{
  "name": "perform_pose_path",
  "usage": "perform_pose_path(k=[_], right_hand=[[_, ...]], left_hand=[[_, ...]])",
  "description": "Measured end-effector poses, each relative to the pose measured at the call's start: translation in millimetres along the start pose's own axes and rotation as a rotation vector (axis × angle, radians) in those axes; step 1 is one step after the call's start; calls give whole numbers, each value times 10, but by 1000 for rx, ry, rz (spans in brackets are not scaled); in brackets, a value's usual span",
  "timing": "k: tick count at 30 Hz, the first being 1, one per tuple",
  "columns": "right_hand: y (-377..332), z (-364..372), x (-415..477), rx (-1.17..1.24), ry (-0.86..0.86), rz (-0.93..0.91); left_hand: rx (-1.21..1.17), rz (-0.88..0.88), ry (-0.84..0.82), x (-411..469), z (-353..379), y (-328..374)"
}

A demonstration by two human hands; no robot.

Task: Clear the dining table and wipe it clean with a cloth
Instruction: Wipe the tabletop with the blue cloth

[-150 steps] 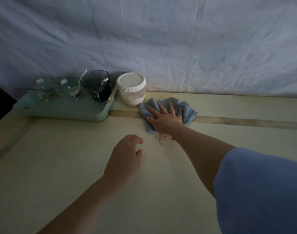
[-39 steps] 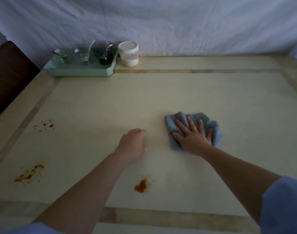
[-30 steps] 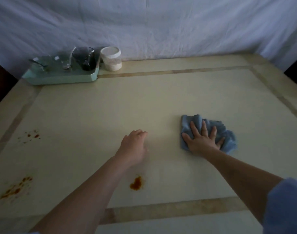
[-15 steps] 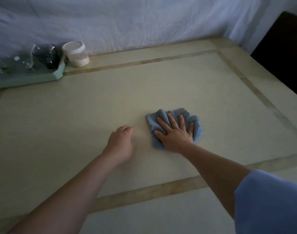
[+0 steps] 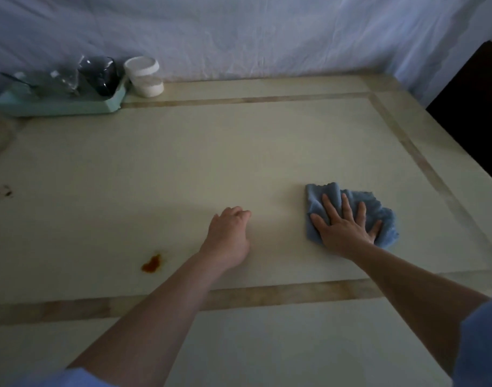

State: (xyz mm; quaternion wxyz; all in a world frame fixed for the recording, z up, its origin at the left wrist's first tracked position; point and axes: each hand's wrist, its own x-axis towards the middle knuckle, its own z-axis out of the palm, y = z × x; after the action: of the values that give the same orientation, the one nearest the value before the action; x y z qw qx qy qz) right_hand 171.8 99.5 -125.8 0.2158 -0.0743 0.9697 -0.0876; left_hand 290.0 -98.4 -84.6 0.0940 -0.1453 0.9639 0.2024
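On the table (image 5: 239,163), the right hand (image 5: 346,229) presses flat with spread fingers on a blue cloth (image 5: 384,219), while the left hand (image 5: 229,238) rests loosely curled, holding nothing.

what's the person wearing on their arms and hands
Both forearms are bare, with short light blue sleeves showing only at the frame's lower corners. The left hand and right hand are bare too: no gloves, and no rings or watch that I can see.

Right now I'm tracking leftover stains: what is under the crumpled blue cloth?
The crumpled blue cloth lies on the pale cream table top, pressed flat by the right hand. Any stain beneath is covered; the orange-brown stain lies apart, uncovered.
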Motion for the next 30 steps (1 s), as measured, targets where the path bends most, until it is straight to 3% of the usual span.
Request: perform_pose_path(k=[5,17,23,30], right_hand=[[-611,275,-332,-29,-4,-43],[-2833,1382,-1568,-96,-78,-508],[-2515,1284,-1441,-85,-54,-560],[-1217,826,-1089,-33,49,-267]], left_hand=[[3,-92,41,-370,-191,-684],[66,-267,87,-1479,-621,-2061],[74,-220,59,-1384,-508,-1900],[79,-48,12,-1065,-293,-1238]])
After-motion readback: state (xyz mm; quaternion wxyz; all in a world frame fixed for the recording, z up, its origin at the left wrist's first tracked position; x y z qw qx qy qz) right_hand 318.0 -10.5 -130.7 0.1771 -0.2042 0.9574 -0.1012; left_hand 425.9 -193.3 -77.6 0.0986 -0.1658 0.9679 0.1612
